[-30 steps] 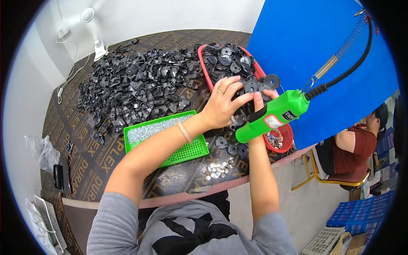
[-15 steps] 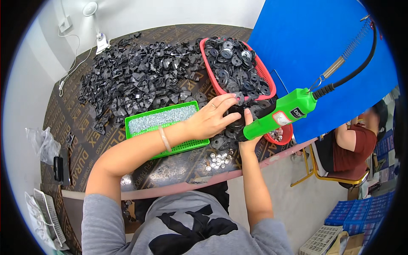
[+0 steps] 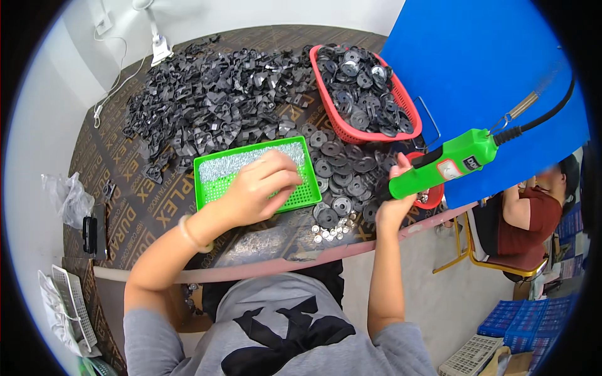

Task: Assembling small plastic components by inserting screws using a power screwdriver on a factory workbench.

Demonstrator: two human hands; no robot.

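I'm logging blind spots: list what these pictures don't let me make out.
In the head view:
Left hand: curled fingers hide whether they hold anything.
Right hand: grip hidden behind the green tool.
Red bowl: contents partly covered by the green tool.
White clip-on device: top cut off by upper edge.

The left hand (image 3: 266, 185) has left the black discs (image 3: 356, 186) in front of the red basket (image 3: 409, 113) and is now above the green tray (image 3: 216, 190) near the table's front edge, hiding part of its silvery strip. The right hand (image 3: 394, 210) has drawn back from the basket. The green driver (image 3: 439, 169) now crosses the small red bowl's (image 3: 433, 199) middle. The discs and the basket's near rim, partly covered before, show openly.
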